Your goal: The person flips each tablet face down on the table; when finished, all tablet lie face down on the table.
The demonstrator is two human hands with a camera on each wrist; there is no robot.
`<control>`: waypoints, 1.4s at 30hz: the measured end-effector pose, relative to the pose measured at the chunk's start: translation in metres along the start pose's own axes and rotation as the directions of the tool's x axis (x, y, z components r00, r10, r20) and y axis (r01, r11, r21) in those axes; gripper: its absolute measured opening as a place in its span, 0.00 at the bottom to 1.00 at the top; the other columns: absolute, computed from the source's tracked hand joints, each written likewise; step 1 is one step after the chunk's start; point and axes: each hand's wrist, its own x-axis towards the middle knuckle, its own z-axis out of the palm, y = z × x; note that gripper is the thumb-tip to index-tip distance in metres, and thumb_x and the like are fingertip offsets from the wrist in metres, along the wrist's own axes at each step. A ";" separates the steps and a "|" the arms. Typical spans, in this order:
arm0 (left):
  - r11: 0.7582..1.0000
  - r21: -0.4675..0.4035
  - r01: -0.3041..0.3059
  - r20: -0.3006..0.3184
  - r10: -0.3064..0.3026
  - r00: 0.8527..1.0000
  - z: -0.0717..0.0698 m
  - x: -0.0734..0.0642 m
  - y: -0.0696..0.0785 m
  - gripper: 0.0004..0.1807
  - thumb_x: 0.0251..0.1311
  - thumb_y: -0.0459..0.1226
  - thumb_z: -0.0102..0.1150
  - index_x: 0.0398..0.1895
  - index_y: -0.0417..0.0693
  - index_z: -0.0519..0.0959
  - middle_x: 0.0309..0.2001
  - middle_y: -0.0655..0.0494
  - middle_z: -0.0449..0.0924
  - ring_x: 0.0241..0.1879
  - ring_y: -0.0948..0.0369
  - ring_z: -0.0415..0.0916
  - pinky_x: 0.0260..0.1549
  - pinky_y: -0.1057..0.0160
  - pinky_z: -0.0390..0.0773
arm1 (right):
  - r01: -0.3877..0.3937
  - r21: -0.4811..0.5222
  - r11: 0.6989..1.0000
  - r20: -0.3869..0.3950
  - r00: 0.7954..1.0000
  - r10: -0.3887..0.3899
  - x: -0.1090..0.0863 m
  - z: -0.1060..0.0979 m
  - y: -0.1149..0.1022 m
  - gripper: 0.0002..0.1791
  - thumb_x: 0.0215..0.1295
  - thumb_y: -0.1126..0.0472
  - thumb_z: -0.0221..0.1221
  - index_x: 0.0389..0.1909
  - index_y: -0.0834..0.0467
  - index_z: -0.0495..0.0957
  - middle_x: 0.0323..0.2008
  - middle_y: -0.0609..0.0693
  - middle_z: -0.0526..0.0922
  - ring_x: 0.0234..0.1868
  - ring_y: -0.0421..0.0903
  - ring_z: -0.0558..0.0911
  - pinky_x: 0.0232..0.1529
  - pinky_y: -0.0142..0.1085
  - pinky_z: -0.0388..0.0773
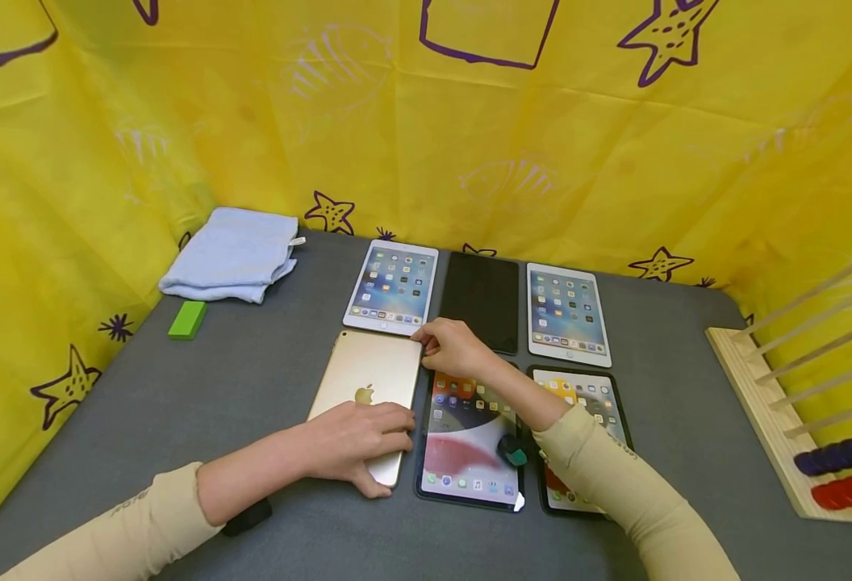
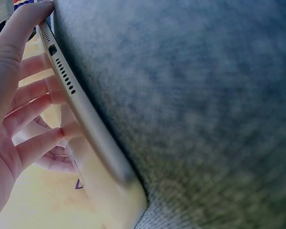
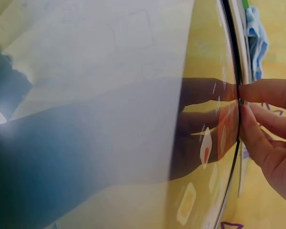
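Note:
A gold tablet (image 1: pixel 372 363) lies back up on the grey table, its apple logo showing. My left hand (image 1: pixel 361 440) holds its lower right part, thumb at the bottom edge and fingers over the back to the right edge. In the left wrist view the tablet's bottom edge (image 2: pixel 93 121) shows a port and speaker holes. My right hand (image 1: pixel 455 347) has curled fingers at the gold tablet's upper right corner, thumb and forefinger on its edge. Just right of it lies a lit black-rimmed tablet (image 1: pixel 462 460), whose glossy screen (image 3: pixel 109 143) fills much of the right wrist view.
Behind lie a white tablet (image 1: pixel 391 282), a dark-screened tablet (image 1: pixel 478 298) and another white tablet (image 1: pixel 567 311). A second black-rimmed tablet (image 1: pixel 600 395) is partly under my right forearm. A blue cloth (image 1: pixel 230 254) and green block (image 1: pixel 188 320) sit left; a wooden bead frame (image 1: pixel 767 428) stands right.

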 end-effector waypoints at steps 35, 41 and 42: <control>0.434 -0.814 0.386 0.015 -0.648 0.762 -0.003 0.033 0.009 0.12 0.62 0.34 0.63 0.49 0.44 0.81 0.47 0.51 0.82 0.49 0.54 0.79 0.47 0.61 0.80 | -0.219 0.434 0.874 -0.130 0.945 0.301 -0.090 -0.029 0.020 0.20 0.68 0.62 0.59 0.61 0.51 0.76 0.61 0.51 0.72 0.61 0.54 0.72 0.54 0.52 0.72; -0.017 -0.916 0.400 0.279 -0.745 0.606 -0.005 0.040 0.013 0.23 0.64 0.35 0.59 0.61 0.39 0.72 0.60 0.41 0.74 0.60 0.50 0.72 0.58 0.55 0.72 | -0.319 0.605 0.730 -0.013 0.912 0.410 -0.125 -0.030 0.024 0.25 0.71 0.64 0.54 0.68 0.56 0.67 0.67 0.58 0.66 0.66 0.58 0.64 0.62 0.59 0.62; -0.110 -0.922 0.372 0.326 -0.740 0.588 -0.006 0.042 0.013 0.25 0.64 0.35 0.58 0.63 0.37 0.70 0.63 0.40 0.71 0.62 0.49 0.69 0.60 0.54 0.70 | -0.339 0.633 0.696 0.013 0.903 0.429 -0.130 -0.030 0.024 0.26 0.71 0.64 0.53 0.69 0.57 0.65 0.68 0.58 0.64 0.68 0.58 0.62 0.64 0.59 0.59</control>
